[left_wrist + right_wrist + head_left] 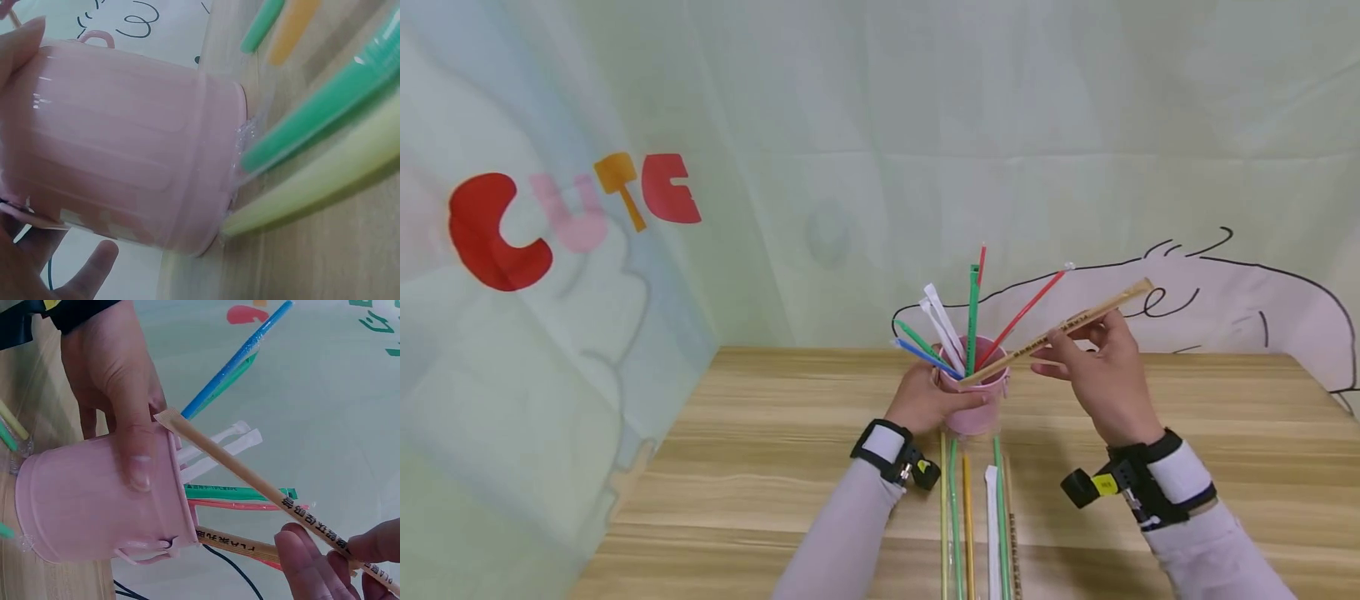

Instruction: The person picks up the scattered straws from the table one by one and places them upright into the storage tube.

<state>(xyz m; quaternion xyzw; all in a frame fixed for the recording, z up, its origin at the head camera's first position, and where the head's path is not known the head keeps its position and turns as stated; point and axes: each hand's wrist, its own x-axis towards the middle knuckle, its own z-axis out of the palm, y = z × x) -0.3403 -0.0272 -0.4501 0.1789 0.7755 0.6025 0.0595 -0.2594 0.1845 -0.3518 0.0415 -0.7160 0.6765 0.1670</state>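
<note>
Pinching a likely light, crushable straw (250, 477) mid-length, my right hand (1105, 375) faces my left hand (925, 396), gripping the bucket (973, 418) near the desk's far edge (820, 358).

Pale green fabric wall (820, 92), colourful letters (583, 236) at left, black-line drawing (1232, 304) low behind a wood-grain table (760, 450).

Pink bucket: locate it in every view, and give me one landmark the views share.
Head: the pink bucket stands upright just below and right of the picture's centre.
Left wrist: large, turned sideways, filling much of the left and middle, base toward the right.
Right wrist: lower left, turned sideways, base near the left edge.
Shared landmark: the left hand, gripping it.
</note>
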